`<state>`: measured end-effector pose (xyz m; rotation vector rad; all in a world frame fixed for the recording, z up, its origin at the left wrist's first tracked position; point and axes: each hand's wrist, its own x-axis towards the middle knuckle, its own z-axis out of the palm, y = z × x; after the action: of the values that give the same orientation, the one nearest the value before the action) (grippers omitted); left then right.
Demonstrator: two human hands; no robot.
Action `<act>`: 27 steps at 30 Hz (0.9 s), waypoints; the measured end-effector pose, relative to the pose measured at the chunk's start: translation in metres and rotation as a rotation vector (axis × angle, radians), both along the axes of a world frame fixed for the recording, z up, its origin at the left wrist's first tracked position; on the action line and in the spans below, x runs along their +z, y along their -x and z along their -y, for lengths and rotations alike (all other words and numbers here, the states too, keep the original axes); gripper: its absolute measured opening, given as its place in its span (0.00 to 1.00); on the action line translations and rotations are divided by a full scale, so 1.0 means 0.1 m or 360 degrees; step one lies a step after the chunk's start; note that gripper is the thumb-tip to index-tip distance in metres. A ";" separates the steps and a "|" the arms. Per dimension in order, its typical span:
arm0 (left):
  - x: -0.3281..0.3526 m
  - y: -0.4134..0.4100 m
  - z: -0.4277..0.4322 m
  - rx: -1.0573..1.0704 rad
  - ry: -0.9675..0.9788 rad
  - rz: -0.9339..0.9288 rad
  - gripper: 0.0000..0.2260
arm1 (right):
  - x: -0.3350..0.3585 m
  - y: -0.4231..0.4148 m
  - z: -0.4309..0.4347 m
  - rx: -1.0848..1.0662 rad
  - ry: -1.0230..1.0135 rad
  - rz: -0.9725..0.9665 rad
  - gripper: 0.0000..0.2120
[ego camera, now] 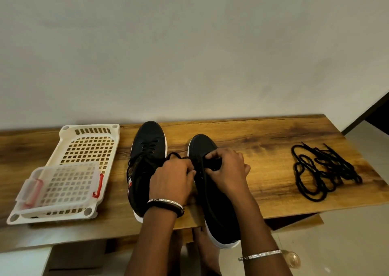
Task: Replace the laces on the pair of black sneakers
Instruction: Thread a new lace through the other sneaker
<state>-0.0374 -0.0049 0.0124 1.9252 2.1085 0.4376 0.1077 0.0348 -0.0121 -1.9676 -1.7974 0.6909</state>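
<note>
Two black sneakers with white soles stand side by side on the wooden table (263, 141), toes pointing away from me. The left sneaker (147, 149) has its lace threaded through the eyelets. The right sneaker (219, 204) sticks out over the table's near edge. My left hand (171, 181) pinches a black lace (177, 156) that loops up beside the right sneaker's eyelets. My right hand (227, 170) curls over the same shoe's tongue area and pinches the lace there. A strand runs down along the eyelet row.
A loose pile of black laces (324, 170) lies on the table at the right. A white perforated plastic basket (84, 149) sits at the left, with a clear box with red clips (63, 185) lying in it. A wall rises right behind the table.
</note>
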 end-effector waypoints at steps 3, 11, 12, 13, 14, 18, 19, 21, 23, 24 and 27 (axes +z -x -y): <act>-0.08 -0.02 -0.04 -0.0011 -0.0091 0.0275 0.05 | 0.01 -0.01 0.00 -0.0031 0.0014 0.0008 0.17; 0.13 0.06 -0.09 0.0433 -0.0199 0.2235 0.18 | -0.08 -0.09 -0.04 -0.0139 0.0067 -0.0374 0.31; 0.16 0.06 -0.09 0.0500 -0.0197 0.2545 0.16 | -0.09 -0.10 -0.03 -0.0138 0.0060 -0.0400 0.31; 0.17 0.07 -0.08 0.0565 -0.0220 0.2715 0.15 | -0.09 -0.10 -0.03 -0.0141 0.0053 -0.0423 0.31; 0.17 0.08 -0.08 0.0611 -0.0264 0.2701 0.15 | -0.10 -0.10 -0.03 -0.0143 0.0049 -0.0443 0.31; 0.04 0.10 -0.04 0.0453 -0.0461 0.1475 0.10 | -0.11 -0.08 -0.03 -0.0121 0.0067 -0.0473 0.30; 0.01 0.09 -0.04 0.0358 -0.0461 0.1212 0.06 | -0.11 -0.08 -0.03 -0.0119 0.0055 -0.0483 0.29; -0.04 0.06 -0.02 0.0212 -0.0316 0.0840 0.09 | -0.12 -0.06 -0.03 -0.0128 0.0028 -0.0497 0.28; -0.06 0.03 -0.03 0.0088 -0.0145 0.0479 0.11 | -0.14 -0.05 -0.02 -0.0148 0.0019 -0.0524 0.28; -0.06 0.00 -0.03 0.0048 -0.0091 0.0300 0.11 | -0.14 -0.05 -0.02 -0.0167 0.0021 -0.0549 0.27; -0.04 -0.11 -0.04 0.0060 -0.0083 0.0067 0.08 | -0.14 -0.07 -0.02 -0.0238 0.0045 -0.0678 0.25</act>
<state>-0.0268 -0.0006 0.0087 1.8897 2.1296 0.5414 0.1147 0.0368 -0.0261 -1.7811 -1.3802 1.0002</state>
